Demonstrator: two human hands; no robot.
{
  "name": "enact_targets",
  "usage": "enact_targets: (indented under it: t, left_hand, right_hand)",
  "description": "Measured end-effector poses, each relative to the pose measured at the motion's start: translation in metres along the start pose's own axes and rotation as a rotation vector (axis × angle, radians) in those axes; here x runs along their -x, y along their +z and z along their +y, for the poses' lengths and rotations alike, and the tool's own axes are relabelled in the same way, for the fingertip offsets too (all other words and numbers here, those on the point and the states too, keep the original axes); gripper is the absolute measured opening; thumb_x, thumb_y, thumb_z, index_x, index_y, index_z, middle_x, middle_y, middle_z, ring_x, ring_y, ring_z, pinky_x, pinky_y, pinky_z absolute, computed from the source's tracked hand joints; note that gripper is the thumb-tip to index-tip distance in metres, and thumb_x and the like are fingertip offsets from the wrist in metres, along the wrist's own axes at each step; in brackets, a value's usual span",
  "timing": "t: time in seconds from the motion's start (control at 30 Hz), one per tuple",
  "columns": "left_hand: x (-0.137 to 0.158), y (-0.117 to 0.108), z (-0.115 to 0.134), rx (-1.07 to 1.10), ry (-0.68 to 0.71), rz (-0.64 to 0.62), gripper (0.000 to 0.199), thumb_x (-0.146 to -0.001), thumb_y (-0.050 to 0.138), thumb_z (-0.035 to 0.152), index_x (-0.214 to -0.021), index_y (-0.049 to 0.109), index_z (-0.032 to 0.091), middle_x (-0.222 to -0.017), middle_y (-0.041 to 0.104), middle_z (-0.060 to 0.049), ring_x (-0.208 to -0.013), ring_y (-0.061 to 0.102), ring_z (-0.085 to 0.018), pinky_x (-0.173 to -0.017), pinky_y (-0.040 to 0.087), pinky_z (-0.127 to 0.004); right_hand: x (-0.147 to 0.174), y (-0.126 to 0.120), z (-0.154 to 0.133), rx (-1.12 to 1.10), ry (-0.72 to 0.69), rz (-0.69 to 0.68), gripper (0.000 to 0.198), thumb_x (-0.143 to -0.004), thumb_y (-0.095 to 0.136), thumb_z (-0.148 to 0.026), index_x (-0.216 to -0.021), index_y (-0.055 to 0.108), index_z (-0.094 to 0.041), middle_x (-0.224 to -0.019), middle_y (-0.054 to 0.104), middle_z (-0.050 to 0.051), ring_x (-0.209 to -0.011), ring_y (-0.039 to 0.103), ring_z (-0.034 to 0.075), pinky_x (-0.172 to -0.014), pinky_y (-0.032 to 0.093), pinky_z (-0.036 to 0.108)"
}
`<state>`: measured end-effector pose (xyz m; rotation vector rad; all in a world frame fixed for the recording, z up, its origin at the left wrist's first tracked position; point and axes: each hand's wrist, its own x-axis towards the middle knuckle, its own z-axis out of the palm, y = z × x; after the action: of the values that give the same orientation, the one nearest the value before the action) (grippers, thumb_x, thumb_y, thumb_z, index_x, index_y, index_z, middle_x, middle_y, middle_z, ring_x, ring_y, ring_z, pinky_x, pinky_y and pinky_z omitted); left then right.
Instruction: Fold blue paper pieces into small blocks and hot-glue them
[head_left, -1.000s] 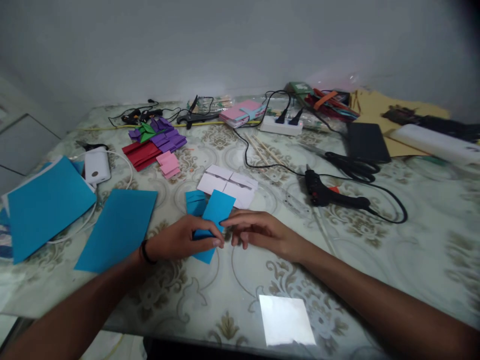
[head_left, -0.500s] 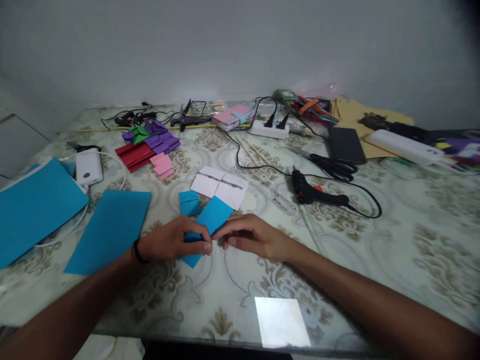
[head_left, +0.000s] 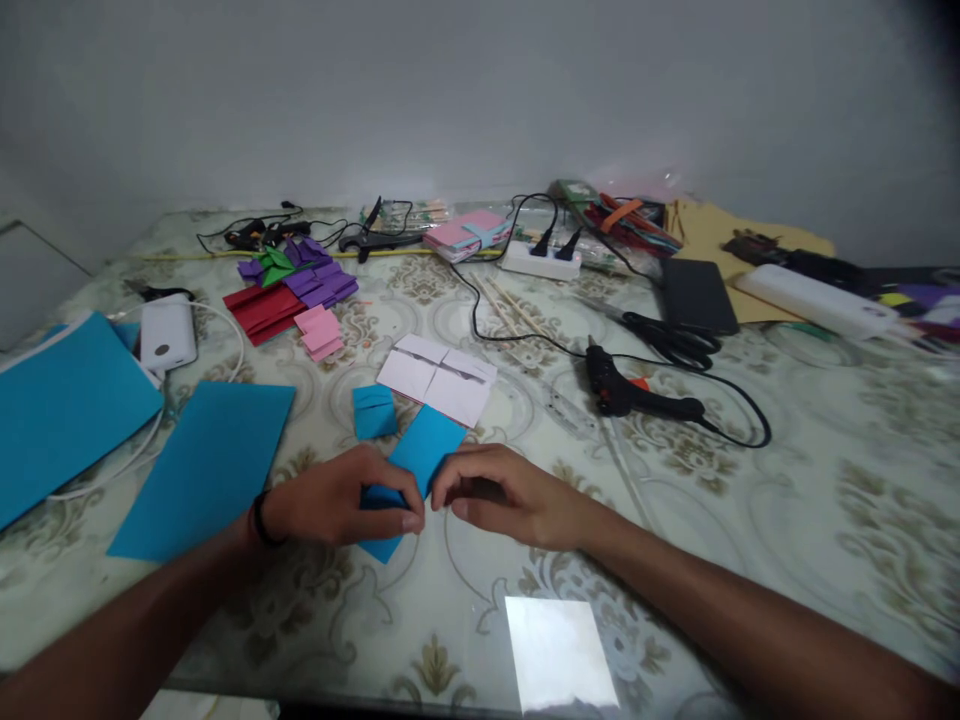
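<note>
Near the front middle of the surface (head_left: 697, 590), right between my two hands, it's the blue strip (head_left: 431, 440): plain, bright, straight-edged, longer than it is wide, slanting from near left to far right. My left hand (head_left: 330, 500) lies across it, thumb and forefinger curved close together; a darker patch of blue shows in the gap, fold or shadow, I can't tell. Whether that hand pinches the paper or just presses, I can't tell either. Over at the strip's right edge, my right hand (head_left: 517, 495) is narrow, fingers curled in, its grip unclear.

Up at the far end, the strip meets or nearly meets the white folded paper (head_left: 439, 375), whose flaps leave dark slits. Just left sits a small creased blue piece (head_left: 374, 412); farther left, a big blue sheet (head_left: 214, 465) lies flat.

Now the containers: against the wall, a clear packet (head_left: 416, 215) with thin pale pieces inside, too small to make out.
</note>
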<state>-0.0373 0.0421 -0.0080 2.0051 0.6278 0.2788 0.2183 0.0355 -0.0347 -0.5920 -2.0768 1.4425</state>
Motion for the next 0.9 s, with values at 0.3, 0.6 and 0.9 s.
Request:
enact_targets:
  t: [0.3, 0.6, 0.9]
  left_hand:
    - [0.000, 0.003, 0.001, 0.107, -0.016, -0.040, 0.029, -0.099, 0.062, 0.037, -0.097, 0.078, 0.013, -0.080, 0.079, -0.005, -0.066, 0.065, -0.014, -0.064, 0.046, -0.023]
    - [0.001, 0.000, -0.003, 0.129, -0.020, -0.045, 0.035, -0.102, 0.060, 0.038, -0.088, 0.081, 0.014, -0.067, 0.074, -0.004, -0.054, 0.054, -0.010, -0.055, 0.037, -0.024]
    - [0.002, -0.003, -0.002, 0.166, -0.036, -0.055, 0.036, -0.102, 0.060, 0.038, -0.086, 0.082, 0.014, -0.072, 0.079, -0.006, -0.057, 0.060, -0.012, -0.056, 0.039, -0.024]
  right_hand:
    - [0.000, 0.002, -0.001, 0.009, -0.026, -0.026, 0.017, -0.098, 0.059, -0.022, -0.092, 0.073, -0.014, -0.082, 0.072, 0.006, -0.076, 0.061, 0.015, -0.070, 0.047, 0.026]
    - [0.001, 0.001, 0.008, -0.304, 0.158, 0.100, 0.035, -0.097, 0.065, -0.044, -0.086, 0.076, -0.013, -0.074, 0.067, 0.004, -0.064, 0.054, 0.013, -0.059, 0.041, 0.024]
    - [-0.002, -0.002, 0.031, -0.484, 0.209, 0.621, 0.018, -0.092, 0.067, -0.034, -0.091, 0.074, -0.017, -0.068, 0.057, -0.001, -0.058, 0.049, 0.013, -0.052, 0.037, 0.025]
